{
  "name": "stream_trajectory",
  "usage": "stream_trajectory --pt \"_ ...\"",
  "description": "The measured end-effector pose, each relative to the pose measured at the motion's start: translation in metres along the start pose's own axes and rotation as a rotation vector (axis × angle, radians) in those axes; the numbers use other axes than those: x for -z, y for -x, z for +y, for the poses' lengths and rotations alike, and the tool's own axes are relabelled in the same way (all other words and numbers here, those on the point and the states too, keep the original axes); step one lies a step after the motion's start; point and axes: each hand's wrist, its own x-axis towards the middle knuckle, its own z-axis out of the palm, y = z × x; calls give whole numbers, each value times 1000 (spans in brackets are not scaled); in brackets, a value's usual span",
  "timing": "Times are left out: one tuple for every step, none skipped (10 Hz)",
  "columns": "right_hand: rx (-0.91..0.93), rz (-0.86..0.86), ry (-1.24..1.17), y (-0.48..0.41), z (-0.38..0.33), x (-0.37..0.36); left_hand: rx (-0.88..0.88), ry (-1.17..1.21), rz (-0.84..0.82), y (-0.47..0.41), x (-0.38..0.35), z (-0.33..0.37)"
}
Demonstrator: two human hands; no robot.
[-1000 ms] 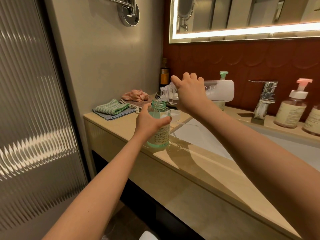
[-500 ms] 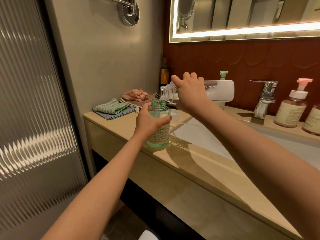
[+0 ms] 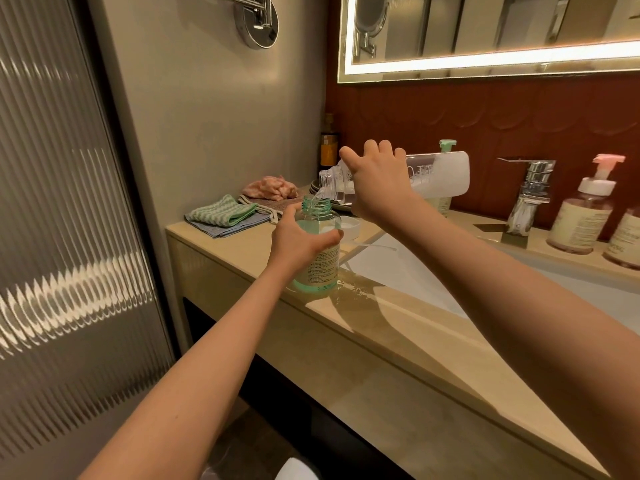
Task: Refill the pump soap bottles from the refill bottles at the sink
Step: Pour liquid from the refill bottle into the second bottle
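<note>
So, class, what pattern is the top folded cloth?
The cloth has green-white stripes; head view.

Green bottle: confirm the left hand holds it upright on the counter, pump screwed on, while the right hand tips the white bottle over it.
Wrong. The head view shows the green bottle open at the neck, no pump on it. The rest holds: the left hand holds it upright on the counter, and the right hand tips the white bottle over it.

free: counter [image 3: 415, 344] front | obstacles: cloths [image 3: 218, 216] left, faucet [image 3: 530, 188] and pump bottles [image 3: 578, 220] right

L hand [image 3: 299, 239] bare, R hand [image 3: 379, 188] bare, forearms [image 3: 194, 358] bare
</note>
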Motion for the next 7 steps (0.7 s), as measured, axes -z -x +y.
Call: stream_trajectory --pt "-2 -2 9 0 0 0 3 -3 1 0 0 0" --pt "-1 -7 9 -1 -1 0 -1 -3 -2 1 0 0" --pt "-1 -7 12 -1 -1 1 1 -7 -2 0 0 1" --pt "-2 -2 16 0 -1 2 4 -4 -2 -1 0 0" --pt "-3 -3 20 0 -1 2 11 -6 0 -1 0 0" --pt "-4 -9 19 1 -1 2 13 -2 1 -2 0 -1" --pt "-6 -7 22 1 -2 2 18 1 3 -2 -1 -3"
